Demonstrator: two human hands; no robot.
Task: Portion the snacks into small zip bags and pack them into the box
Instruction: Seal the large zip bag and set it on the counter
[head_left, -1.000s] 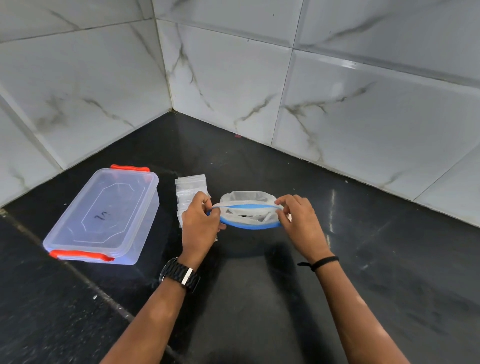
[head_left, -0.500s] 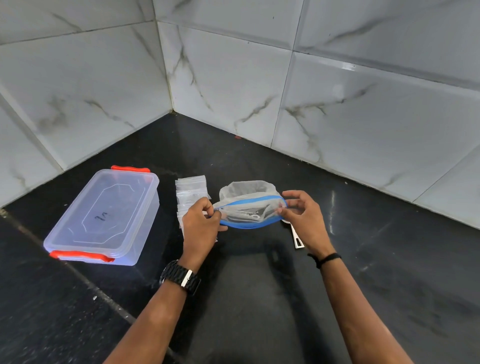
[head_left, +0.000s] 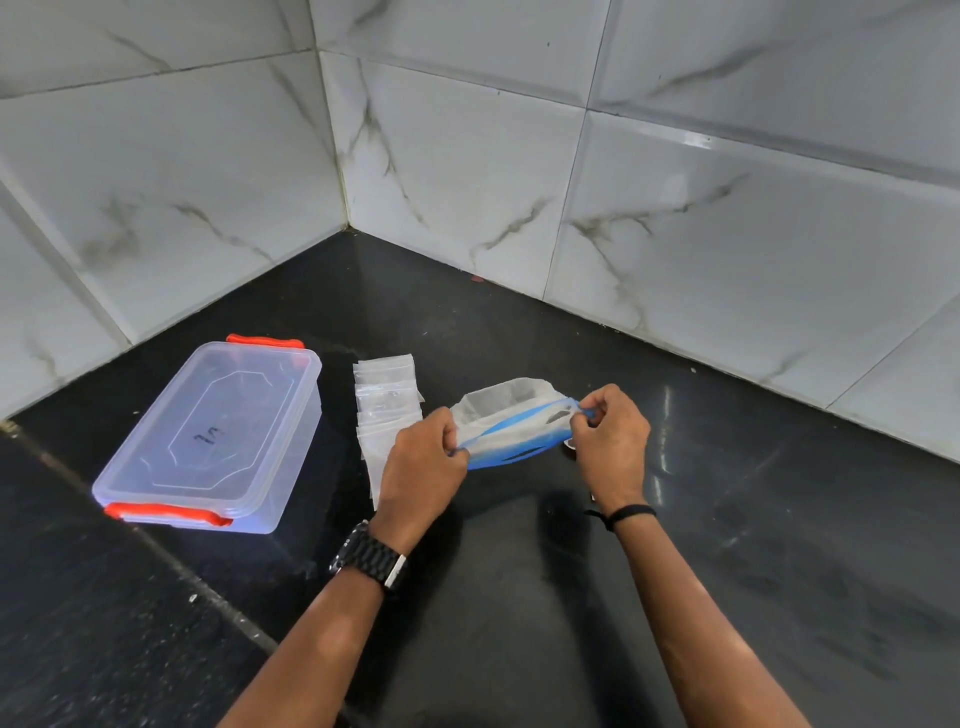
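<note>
I see blue-rimmed bag open, off the worktop. Small zip bags stacked left of it. Clear box w/ lid on, far left.

You are looking down at a black, speckled counter set into a corner. White tiles with grey marble veining cover both walls. A small reddish speck, perhaps a crumb, lies at the wall's foot.

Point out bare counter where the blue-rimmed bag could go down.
Free: black counter right of the right hand, out to the tiled wall; also behind the bag, toward the corner. Crowded: the lidded clear plastic box with orange clips and clear zip-bag stack, beside the left hand.
</note>
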